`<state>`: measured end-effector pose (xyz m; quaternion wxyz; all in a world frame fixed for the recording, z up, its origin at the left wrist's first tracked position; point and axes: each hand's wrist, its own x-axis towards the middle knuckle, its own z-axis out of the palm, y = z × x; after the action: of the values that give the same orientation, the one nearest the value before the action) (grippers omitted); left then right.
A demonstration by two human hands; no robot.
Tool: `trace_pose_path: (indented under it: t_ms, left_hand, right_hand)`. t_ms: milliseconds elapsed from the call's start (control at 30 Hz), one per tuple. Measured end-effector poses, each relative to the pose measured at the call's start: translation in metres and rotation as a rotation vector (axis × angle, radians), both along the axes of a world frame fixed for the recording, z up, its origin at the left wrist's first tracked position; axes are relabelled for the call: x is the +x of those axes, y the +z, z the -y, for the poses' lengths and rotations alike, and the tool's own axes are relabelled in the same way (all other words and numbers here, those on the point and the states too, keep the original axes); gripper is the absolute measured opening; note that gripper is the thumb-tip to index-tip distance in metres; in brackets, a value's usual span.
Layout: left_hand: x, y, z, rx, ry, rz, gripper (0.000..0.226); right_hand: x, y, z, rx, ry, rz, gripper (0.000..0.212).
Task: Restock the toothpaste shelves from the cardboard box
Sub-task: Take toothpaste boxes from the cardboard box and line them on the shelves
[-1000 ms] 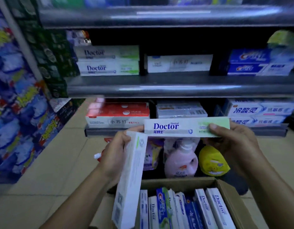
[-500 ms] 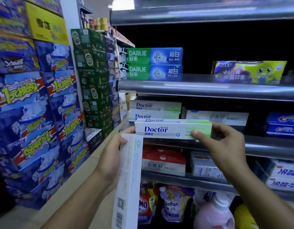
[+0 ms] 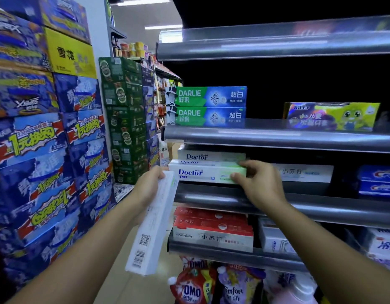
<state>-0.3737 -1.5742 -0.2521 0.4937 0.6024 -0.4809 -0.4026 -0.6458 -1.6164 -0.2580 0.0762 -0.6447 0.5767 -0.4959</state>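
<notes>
On the middle shelf (image 3: 266, 201), at its left end, a stack of Doctor boxes (image 3: 211, 156) lies lengthwise along the front edge. The right hand (image 3: 261, 185) pinches the green end of a Doctor toothpaste box (image 3: 200, 173), its long axis running left to right, parallel to that stack and just in front of it. The left hand (image 3: 147, 189) grips the top of a second white box (image 3: 153, 229), which hangs nearly upright, across the shelf's line; it likely needs turning level before going in. The cardboard box is out of view
</notes>
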Motion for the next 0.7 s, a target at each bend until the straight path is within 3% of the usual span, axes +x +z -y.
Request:
trace_pose_path:
  t_ms: [100,367,500,600,700]
  left_hand:
    - [0.001,-0.012,0.002,-0.001,-0.007,0.078,0.033]
    - [-0.001,-0.017,0.002,-0.035,-0.1,0.175,0.04]
    - [0.002,-0.018,-0.003,-0.065,-0.099,0.149,0.03]
    - [0.002,-0.015,-0.006,-0.154,0.013,0.054,0.035]
    - [0.0,-0.011,-0.01,-0.117,0.064,-0.097,0.026]
  right_hand:
    - [0.0,-0.01,0.0,0.097,-0.003,-0.115,0.043]
    - [0.002,-0.024,-0.004,0.034,-0.027,-0.113,0.041]
    - [-0.001,-0.023,-0.014,0.04,-0.018,-0.1,0.061]
    - [0.003,-0.023,-0.042,-0.151,-0.036,-0.164,0.068]
    - [0.017,-0.031,-0.087,-0.367,0.224,-0.373,0.058]
